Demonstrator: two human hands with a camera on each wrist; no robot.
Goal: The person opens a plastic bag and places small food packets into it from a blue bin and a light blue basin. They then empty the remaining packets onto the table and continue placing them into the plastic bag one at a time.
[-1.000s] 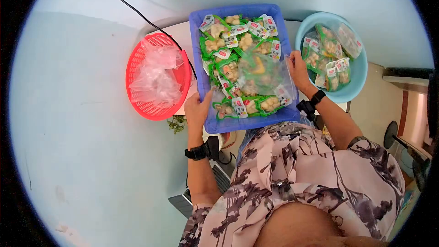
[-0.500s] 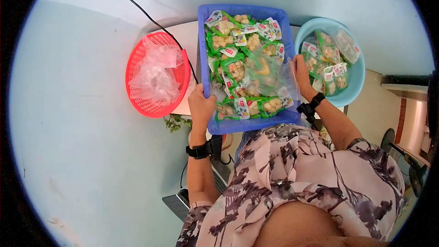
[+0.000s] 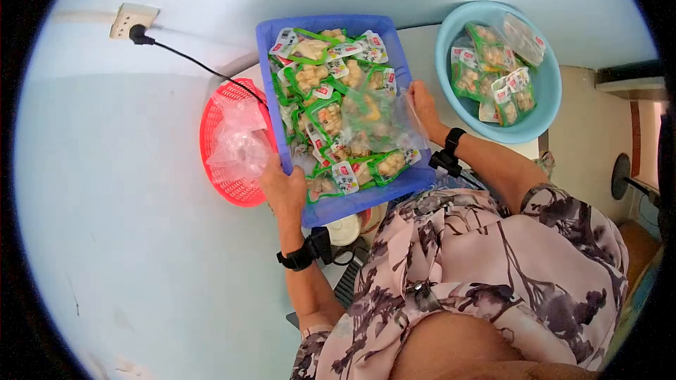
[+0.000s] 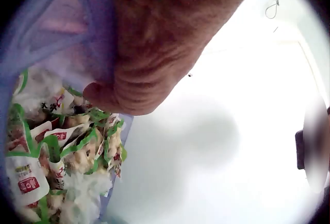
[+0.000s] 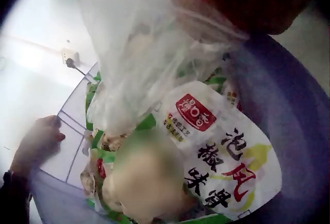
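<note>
— Pale blue walls all round, a plug socket [image 3: 132, 20] above the left hand [image 3: 284, 186]. What is that hand on?

— It grips the near-left rim of the blue tray [image 3: 408, 180], thumb curled over the edge. The right hand [image 3: 424, 100], on the far side of the tray, pinches a clear plastic bag [image 3: 384, 116] lying over the snack packets [image 3: 315, 77].

— How would the tray handle?

— Stiff plastic, I'd judge, but loaded and apt to tip; a rim hold on both long sides seems safest. The packets look slick and would slide.

— And the bag?

— Thin, limp, light; best taken at its mouth.

— Anything beyond the hands?

— A red basket [image 3: 215, 162] holding crumpled plastic, just left of the left hand; a light blue basin [image 3: 546, 109] with more packets, beyond the right hand.
</note>
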